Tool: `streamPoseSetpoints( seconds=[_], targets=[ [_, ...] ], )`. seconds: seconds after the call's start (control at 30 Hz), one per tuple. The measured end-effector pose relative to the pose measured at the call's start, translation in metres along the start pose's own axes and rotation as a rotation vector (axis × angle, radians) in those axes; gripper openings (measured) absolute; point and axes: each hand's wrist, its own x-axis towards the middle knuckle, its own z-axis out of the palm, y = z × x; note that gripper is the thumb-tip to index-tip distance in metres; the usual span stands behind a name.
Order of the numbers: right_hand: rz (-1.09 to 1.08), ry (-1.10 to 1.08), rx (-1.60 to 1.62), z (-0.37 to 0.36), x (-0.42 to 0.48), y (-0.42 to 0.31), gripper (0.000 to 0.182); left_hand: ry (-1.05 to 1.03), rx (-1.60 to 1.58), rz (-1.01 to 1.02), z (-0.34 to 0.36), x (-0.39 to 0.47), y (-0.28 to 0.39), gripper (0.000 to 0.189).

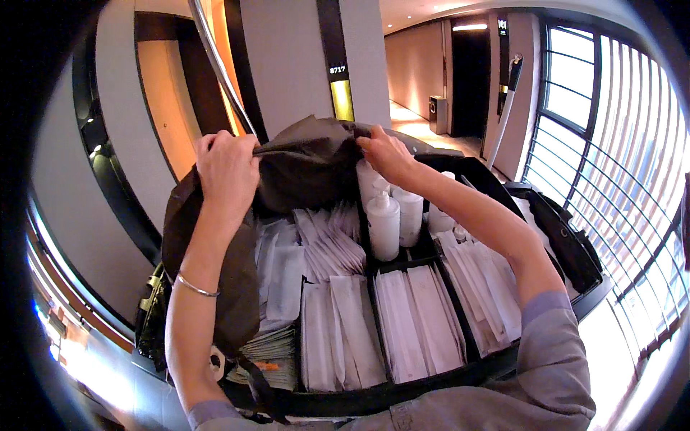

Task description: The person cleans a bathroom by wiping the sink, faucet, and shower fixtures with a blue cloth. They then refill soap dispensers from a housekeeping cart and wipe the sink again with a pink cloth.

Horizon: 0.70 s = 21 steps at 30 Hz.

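Note:
A dark brown cloth cover (307, 161) is stretched between my two hands over the far side of a black compartmented tray (345, 401). My left hand (229, 167) grips its edge at the left, with a bangle on that wrist. My right hand (385, 153) pinches the cloth further right, above white pump bottles (384, 226). Part of the cloth hangs down the tray's left side. Below my hands, several compartments hold white paper-like packets (420, 323), upright or fanned. Greenish flat packets (269, 350) lie at the near left.
A curved metal rail (221, 70) rises at the far left. A black bag (566, 237) hangs at the right, near a barred window (582, 108). A white pole (504, 118) leans by the wall. A corridor with a bin (437, 114) stretches beyond.

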Motion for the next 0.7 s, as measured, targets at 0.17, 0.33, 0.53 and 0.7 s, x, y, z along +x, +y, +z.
streamPoseSetpoints(
  seconds=[0.17,0.33,0.53,0.7],
  targets=[
    [0.041,-0.209,0.017,0.002,-0.006,0.0,0.031,-0.004,-0.013,0.088,0.005,-0.004,0.013,0.01],
    [0.037,-0.501,0.245,-0.047,-0.001,0.01,0.031,0.016,-0.02,0.109,0.006,-0.012,0.012,0.012],
    [-0.11,-0.682,0.05,-0.073,-0.021,0.043,0.026,-0.035,-0.127,0.084,-0.01,-0.022,0.015,0.027],
    [-0.192,-0.54,-0.039,-0.056,-0.04,0.044,0.029,0.035,-0.293,0.193,-0.027,-0.038,0.042,0.046]
  ],
)
